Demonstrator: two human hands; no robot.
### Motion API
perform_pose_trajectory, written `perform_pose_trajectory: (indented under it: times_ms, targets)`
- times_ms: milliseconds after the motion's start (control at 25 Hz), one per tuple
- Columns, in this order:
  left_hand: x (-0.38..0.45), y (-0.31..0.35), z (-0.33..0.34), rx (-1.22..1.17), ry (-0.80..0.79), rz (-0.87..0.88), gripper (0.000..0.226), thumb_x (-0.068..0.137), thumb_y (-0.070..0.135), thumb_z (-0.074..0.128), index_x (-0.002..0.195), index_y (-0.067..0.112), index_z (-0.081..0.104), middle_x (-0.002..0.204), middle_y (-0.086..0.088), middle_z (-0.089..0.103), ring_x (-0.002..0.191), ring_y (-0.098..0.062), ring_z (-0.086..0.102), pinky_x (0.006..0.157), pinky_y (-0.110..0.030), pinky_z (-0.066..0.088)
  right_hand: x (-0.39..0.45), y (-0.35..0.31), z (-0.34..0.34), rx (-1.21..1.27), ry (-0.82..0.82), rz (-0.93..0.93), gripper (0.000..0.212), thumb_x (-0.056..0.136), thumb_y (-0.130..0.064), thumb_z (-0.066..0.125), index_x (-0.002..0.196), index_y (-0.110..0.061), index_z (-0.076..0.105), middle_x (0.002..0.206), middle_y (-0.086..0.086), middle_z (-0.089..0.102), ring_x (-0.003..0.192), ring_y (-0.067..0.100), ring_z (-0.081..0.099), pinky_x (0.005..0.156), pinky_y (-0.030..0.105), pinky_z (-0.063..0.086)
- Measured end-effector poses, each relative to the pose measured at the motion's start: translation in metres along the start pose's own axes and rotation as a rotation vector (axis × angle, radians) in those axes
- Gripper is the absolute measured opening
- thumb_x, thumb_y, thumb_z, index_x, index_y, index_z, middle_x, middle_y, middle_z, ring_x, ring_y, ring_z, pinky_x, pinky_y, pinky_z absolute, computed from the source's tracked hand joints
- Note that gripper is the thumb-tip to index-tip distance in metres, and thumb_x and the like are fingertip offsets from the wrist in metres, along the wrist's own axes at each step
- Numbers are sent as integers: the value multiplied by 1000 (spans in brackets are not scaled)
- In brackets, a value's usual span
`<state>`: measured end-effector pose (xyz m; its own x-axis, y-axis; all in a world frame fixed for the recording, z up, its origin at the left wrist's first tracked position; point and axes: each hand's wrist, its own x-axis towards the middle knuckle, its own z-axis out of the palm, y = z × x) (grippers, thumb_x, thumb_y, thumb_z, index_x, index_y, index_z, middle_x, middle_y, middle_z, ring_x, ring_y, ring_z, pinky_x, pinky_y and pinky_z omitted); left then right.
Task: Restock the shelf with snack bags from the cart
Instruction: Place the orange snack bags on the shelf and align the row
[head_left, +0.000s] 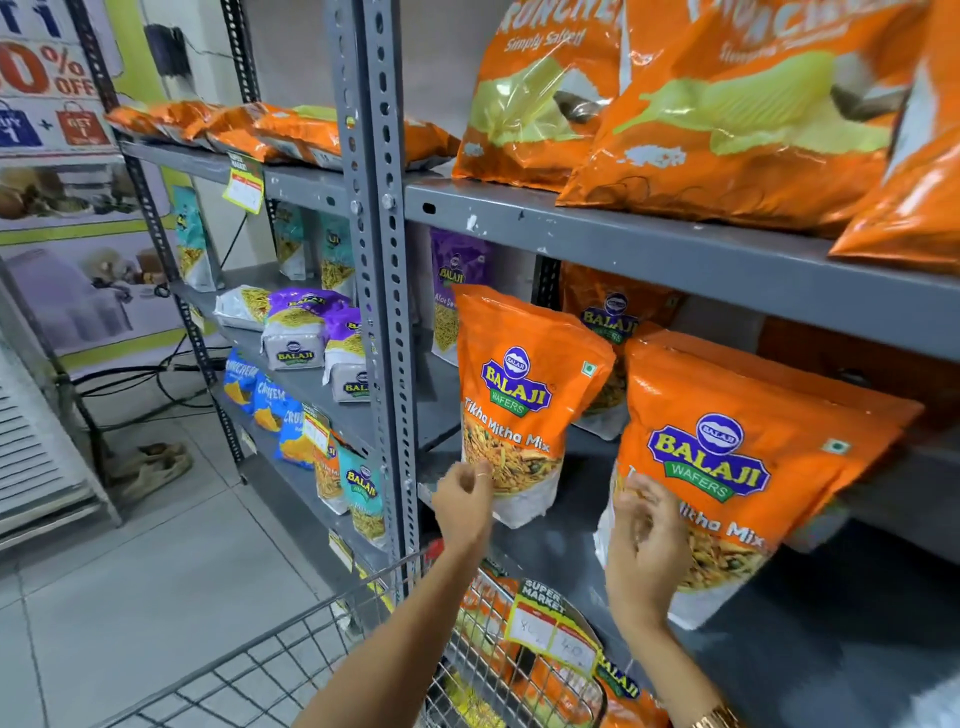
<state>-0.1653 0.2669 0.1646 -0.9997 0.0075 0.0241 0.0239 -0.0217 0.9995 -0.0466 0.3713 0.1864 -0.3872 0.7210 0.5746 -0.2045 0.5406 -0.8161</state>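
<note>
Two orange Balaji snack bags are on the grey middle shelf. The left bag stands upright; my left hand hovers at its lower left corner with fingers loosely apart, fingertips just touching it. The right bag leans with its top tilted to the right and looks blurred. My right hand curls around that bag's lower left edge. The wire cart is below my arms, with more orange bags inside it.
Large orange chip bags fill the shelf above. Behind the two bags stand another orange bag and a purple one. The perforated grey upright divides off a left rack holding purple, teal and blue bags. A yellow price tag hangs on the shelf edge.
</note>
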Motion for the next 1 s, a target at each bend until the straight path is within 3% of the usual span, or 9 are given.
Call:
perform_pose_trajectory:
  times_ms: [80,160,240,320,400,480,560,720,1000]
  targets:
    - [-12,0,8,7,-136,6,27,78,35,55,59,16,54,58,-3,53,59,-19,49,62,-33,41,-4,1,-19,-7,141,18,20,83,-24,51,101,-15,51,95,8,57,83,24,57,64,13,47]
    - [-28,2,21,-15,-311,-30,24,71,35,54,58,15,58,58,-5,58,58,-19,54,68,-40,48,-8,8,-38,-19,258,66,24,81,-34,52,101,-24,46,99,16,52,85,28,52,69,14,44]
    - [-47,-3,37,-12,-550,-108,22,78,32,58,87,14,66,91,-12,68,88,-24,62,91,-40,46,-14,24,-55,-123,308,169,55,72,-51,52,110,-12,44,110,27,47,98,36,48,78,23,41]
    - [-62,-11,53,34,-773,-224,53,88,38,50,133,11,41,139,-13,46,130,-26,42,108,-34,31,-16,43,-72,-192,214,378,89,64,-66,51,119,2,39,123,27,44,113,39,42,91,38,36]
    - [-71,-21,65,77,-869,-248,73,83,56,40,144,23,19,154,-5,25,143,-24,18,119,-43,6,-19,54,-84,-221,1,584,77,74,-65,51,121,-4,42,127,19,48,117,38,43,89,43,35]
    - [-71,-26,71,182,-878,-182,63,88,57,31,144,31,17,155,0,23,145,-23,10,117,-47,-13,-21,55,-93,-225,-180,639,46,87,-45,49,119,-12,45,125,15,53,115,36,46,82,38,35]
    - [-70,-24,73,281,-853,-157,54,93,50,26,144,32,17,155,-1,25,145,-24,11,114,-46,-15,-24,54,-101,-220,-224,627,35,88,-36,51,117,-16,46,120,11,55,112,33,49,80,36,36]
    - [-85,-17,70,397,-867,-116,51,94,47,26,142,31,20,151,-2,35,143,-21,20,116,-47,-14,-35,49,-119,-196,-194,583,29,89,-29,53,114,-17,48,108,6,59,99,22,53,77,33,37]
    - [-132,-11,76,434,-882,-91,49,94,46,25,141,32,20,148,-2,39,142,-17,23,116,-46,-15,-41,47,-160,-251,-176,516,29,90,-27,51,116,-14,47,105,3,57,97,20,52,78,31,38]
